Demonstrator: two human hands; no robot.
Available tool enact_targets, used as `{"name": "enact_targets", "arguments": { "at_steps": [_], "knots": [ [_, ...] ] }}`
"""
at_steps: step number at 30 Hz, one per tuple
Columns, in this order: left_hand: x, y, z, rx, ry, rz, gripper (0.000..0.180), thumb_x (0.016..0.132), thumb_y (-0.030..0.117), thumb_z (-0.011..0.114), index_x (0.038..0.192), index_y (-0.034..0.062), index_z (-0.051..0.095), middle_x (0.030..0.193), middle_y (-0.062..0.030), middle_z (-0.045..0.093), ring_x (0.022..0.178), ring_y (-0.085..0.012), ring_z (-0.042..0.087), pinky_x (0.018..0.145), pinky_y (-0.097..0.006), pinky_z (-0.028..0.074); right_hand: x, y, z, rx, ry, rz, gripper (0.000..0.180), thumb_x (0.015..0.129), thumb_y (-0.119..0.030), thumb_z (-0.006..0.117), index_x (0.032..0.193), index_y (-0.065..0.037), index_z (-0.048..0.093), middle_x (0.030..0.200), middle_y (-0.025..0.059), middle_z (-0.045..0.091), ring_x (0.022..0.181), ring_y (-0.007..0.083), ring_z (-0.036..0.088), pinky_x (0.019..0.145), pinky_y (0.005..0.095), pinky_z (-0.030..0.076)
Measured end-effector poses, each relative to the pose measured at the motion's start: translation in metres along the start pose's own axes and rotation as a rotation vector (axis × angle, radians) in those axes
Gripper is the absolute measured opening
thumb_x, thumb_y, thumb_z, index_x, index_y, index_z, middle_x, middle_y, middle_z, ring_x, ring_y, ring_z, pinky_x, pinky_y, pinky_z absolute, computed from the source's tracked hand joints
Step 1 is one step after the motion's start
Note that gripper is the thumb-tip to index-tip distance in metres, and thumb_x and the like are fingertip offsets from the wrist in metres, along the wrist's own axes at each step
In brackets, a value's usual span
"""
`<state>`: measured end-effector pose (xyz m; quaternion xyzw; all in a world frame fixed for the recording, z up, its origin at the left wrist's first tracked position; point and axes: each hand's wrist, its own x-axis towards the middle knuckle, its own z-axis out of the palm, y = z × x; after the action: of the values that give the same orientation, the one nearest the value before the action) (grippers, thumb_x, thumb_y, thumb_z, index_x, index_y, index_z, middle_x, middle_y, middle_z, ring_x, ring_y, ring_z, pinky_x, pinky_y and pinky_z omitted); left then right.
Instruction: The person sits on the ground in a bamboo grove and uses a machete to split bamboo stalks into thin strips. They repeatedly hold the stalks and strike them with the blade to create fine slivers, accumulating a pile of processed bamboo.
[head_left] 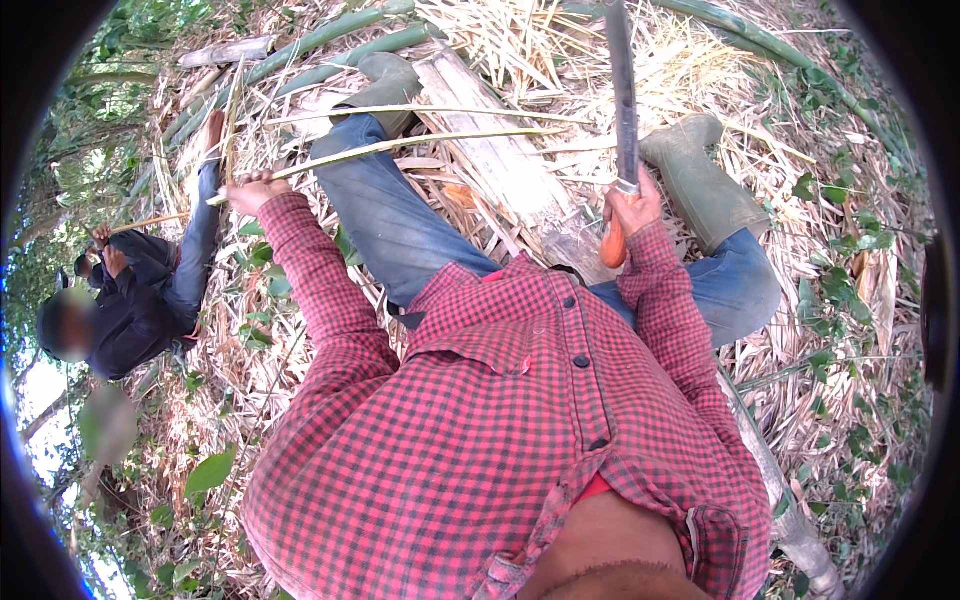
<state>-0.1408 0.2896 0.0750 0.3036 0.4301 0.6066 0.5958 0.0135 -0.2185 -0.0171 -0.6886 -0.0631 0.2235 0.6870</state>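
Ground of dry bamboo litter. Left hand (243, 190) grips a strip (400, 145); right hand (628, 208) clamps a machete (622, 90). A slipped swing could hit the boots (700, 180).

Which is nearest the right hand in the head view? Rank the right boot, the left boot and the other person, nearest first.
Measured from the right hand, whose grip is closed on a long knife:
1. Right boot, just to the hand's right.
2. Left boot, up and to the left, across the flat board.
3. Other person, seated at the far left edge.
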Motion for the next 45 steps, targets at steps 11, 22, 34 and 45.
{"name": "enact_targets", "arguments": {
  "at_steps": [11, 22, 34, 45],
  "knots": [
    [-0.151, 0.02, 0.176, -0.355, -0.785, 0.131, 0.037, 0.091, 0.045, 0.036, 0.087, 0.0089, 0.042, 0.056, 0.0013, 0.036, 0.046, -0.0086, 0.036, 0.04, -0.021, 0.037, -0.011, -0.019, 0.006, -0.06, 0.046, -0.146, 0.03, 0.08, -0.005, 0.059, 0.11, -0.003, 0.058, 0.081, 0.0031, 0.061, 0.067, 0.0063, 0.054, 0.06, 0.0212, 0.045],
    [-0.247, -0.028, 0.22, -0.382, -0.857, 0.247, 0.04, 0.088, 0.043, 0.044, 0.067, 0.0099, 0.041, 0.051, 0.0, 0.036, 0.042, -0.0108, 0.033, 0.037, -0.025, 0.03, -0.002, -0.011, -0.012, -0.226, 0.195, -0.154, 0.028, 0.078, -0.011, 0.061, 0.106, -0.005, 0.06, 0.094, 0.0117, 0.064, 0.084, 0.0144, 0.061, 0.075, 0.0275, 0.047],
    [-0.297, -0.024, 0.202, -0.383, -1.077, 0.117, 0.029, 0.081, 0.026, 0.034, 0.055, 0.0138, 0.034, 0.044, 0.0017, 0.026, 0.036, -0.0092, 0.02, 0.034, -0.024, 0.016, 0.029, -0.116, 0.047, -0.595, -0.032, -0.311, 0.03, 0.073, -0.025, 0.059, 0.099, -0.01, 0.061, 0.069, 0.0165, 0.061, 0.066, 0.028, 0.062, 0.063, 0.0389, 0.049],
    [-0.292, -0.033, 0.203, -0.378, -1.053, 0.189, 0.03, 0.084, 0.029, 0.035, 0.058, 0.0142, 0.03, 0.046, 0.0023, 0.025, 0.039, -0.0073, 0.018, 0.035, -0.023, 0.014, 0.043, -0.089, 0.041, -0.668, -0.109, -0.147, 0.033, 0.073, -0.026, 0.057, 0.1, -0.006, 0.059, 0.074, 0.0176, 0.062, 0.068, 0.034, 0.061, 0.068, 0.0397, 0.05]
  ]
}}
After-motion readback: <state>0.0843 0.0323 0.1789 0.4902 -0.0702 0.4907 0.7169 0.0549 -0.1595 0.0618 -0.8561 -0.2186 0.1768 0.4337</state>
